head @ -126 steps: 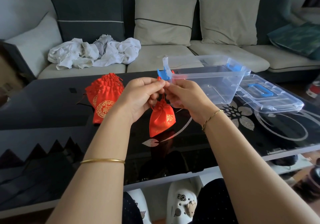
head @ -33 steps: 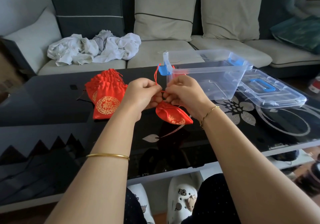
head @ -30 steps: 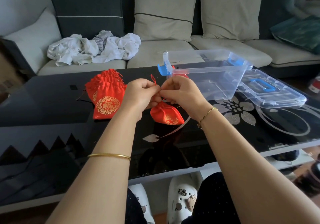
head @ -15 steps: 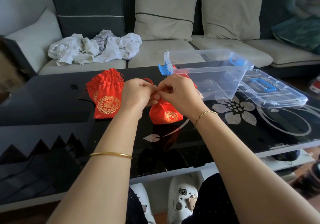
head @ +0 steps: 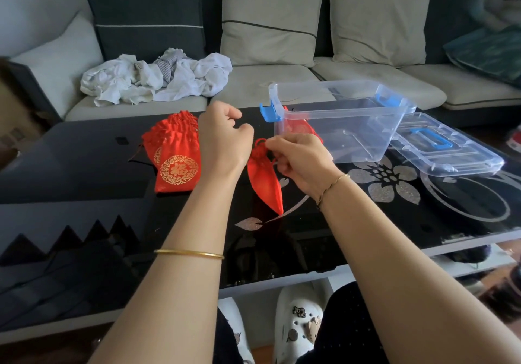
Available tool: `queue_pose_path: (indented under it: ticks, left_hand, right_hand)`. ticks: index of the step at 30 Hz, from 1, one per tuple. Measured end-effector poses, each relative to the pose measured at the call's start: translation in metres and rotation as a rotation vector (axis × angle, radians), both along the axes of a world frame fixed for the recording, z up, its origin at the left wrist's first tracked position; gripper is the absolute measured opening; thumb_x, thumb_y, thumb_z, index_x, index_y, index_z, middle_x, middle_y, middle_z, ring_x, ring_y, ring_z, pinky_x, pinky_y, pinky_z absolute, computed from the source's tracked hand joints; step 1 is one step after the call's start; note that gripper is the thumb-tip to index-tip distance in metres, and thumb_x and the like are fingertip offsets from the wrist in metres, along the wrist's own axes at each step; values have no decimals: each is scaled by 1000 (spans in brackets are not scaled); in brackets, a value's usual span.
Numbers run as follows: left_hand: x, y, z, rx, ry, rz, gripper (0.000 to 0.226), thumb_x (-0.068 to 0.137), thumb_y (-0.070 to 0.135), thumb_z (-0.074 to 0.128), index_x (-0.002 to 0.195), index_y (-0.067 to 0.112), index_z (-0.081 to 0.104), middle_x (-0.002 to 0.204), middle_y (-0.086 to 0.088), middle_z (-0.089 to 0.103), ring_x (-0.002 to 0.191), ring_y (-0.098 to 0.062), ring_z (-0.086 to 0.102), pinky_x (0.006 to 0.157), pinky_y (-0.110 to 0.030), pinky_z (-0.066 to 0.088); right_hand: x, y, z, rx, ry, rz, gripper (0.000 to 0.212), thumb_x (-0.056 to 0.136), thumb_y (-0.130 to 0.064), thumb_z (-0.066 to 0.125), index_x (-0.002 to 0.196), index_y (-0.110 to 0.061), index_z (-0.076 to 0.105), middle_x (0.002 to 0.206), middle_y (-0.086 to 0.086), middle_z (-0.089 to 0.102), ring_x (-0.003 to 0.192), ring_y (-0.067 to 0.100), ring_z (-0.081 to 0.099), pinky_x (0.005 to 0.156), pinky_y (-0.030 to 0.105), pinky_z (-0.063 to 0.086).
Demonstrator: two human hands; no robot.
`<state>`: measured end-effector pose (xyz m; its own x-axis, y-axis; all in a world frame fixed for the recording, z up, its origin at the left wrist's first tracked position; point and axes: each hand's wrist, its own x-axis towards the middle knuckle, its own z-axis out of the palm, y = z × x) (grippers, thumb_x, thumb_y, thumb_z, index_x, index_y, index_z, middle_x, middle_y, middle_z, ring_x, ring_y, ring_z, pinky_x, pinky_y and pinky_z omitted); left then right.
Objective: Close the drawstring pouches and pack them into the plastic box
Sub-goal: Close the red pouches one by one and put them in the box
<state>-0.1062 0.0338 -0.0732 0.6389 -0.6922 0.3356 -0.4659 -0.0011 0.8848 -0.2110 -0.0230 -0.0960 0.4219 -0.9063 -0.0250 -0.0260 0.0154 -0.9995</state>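
The right hand has its fingers curled, thumb and forefinger pinching the gathered neck of 1 red drawstring pouch. The pouch hangs from that pinch, its body slanting down toward the person and its lower tip close to the black glass tabletop; whether the tip touches cannot be told. The right hand's knuckles hide the cord and part of the neck.

Just to the left, apart from the pouch, the left hand is raised with fingers loosely curled and thumb out. Whether it holds a thin cord cannot be told. Its wrist covers the right edge of a stack of red pouches lying flat on the tabletop, the top 1 showing a round gold emblem.

Directly beyond the right hand stands the clear plastic box, open, with a blue latch at its near-left end. Through its wall 1 red packed pouch shows, partly hidden by the right hand. Right of the box, touching its far-right side, lies the clear lid with a blue handle.

A gold bangle circles the left forearm and a thin chain bracelet the right wrist. Beyond both hands, past the tabletop, a sofa carries 3 cushions and a crumpled heap of white cloth. Below the tabletop's near edge, white clogs show.
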Motion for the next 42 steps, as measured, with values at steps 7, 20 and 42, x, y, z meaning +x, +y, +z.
queue_pose_path:
  ticks: [7,20,42]
  left_hand:
    - [-6,2,-8,111,-472,-87,10,80,11,68,86,18,71,128,-4,47,123,-18,43,90,-13,25]
    - [-3,-2,-11,116,-504,-106,9,82,14,70,90,16,71,135,-3,44,125,-21,42,94,-19,30]
    - [5,-10,-6,134,-71,-130,18,94,8,39,98,-1,53,77,-10,65,67,-23,69,47,-20,53]
  right_hand:
    - [-9,-6,3,328,-228,40,17,89,-4,58,72,-6,60,60,2,42,51,8,32,50,19,29]
    - [-15,-13,0,313,-235,223,18,92,-8,54,75,-9,60,60,1,45,52,9,36,50,19,34]
    - [-26,0,-13,-415,406,35,56,83,-35,67,131,-16,44,110,-6,57,98,10,57,70,16,46]
